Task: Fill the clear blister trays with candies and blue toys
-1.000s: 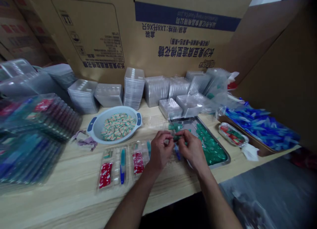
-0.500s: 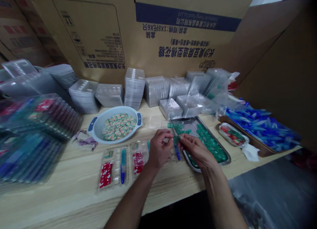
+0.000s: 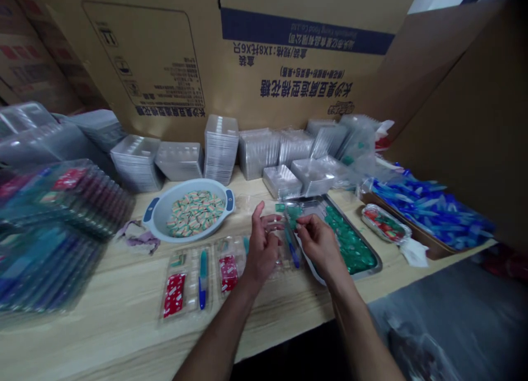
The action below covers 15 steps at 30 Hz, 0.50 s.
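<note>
Your left hand (image 3: 263, 246) has opened, fingers spread and raised, holding nothing you can see. Your right hand (image 3: 319, 243) stays curled, thumb and forefinger pinched together; it may hold a small green piece, but your fingers hide too much to tell. A loose green cluster (image 3: 293, 215) lies at the far-left corner of the steel tray (image 3: 317, 277), with more green pieces (image 3: 355, 254) filling its right side. A blue pen (image 3: 292, 252) lies just beside your right hand, and a clear blister (image 3: 231, 265) sits by your left. Upside down on the carton (image 3: 305, 78), blue print shows "1X8", "X6" and "Food Co., Ltd".
</note>
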Tool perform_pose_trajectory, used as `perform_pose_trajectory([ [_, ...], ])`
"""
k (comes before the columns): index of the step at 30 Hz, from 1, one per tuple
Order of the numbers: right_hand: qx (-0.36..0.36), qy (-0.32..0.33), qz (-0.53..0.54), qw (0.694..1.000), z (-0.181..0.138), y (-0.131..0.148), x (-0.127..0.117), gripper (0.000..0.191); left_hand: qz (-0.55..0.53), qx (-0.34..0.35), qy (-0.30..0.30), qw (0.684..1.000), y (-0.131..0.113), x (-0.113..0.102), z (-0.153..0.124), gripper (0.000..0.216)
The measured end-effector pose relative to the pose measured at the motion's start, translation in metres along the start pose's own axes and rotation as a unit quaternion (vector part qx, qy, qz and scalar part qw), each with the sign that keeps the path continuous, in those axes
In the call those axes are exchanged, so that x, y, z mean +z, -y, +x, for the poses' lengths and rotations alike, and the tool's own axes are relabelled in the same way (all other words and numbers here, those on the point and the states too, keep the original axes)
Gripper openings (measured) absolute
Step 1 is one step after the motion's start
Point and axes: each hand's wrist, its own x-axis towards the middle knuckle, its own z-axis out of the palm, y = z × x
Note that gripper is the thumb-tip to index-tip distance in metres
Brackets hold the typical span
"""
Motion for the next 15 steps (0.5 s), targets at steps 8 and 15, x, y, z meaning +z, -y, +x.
perform_pose_trajectory([
  [8, -0.009, 0.005, 0.026, 1.0, -0.001, 0.008, 0.012, 0.02, 0.117, 0.077, 0.03, 0.99, 0.009, 0.004, -0.006, 0.067],
  [15, -0.05, -0.014, -0.152, 0.987, -0.005, 0.03, 0.013, 0.006, 0.097, 0.067, 0.033, 0.992, 0.012, 0.003, -0.009, 0.064],
])
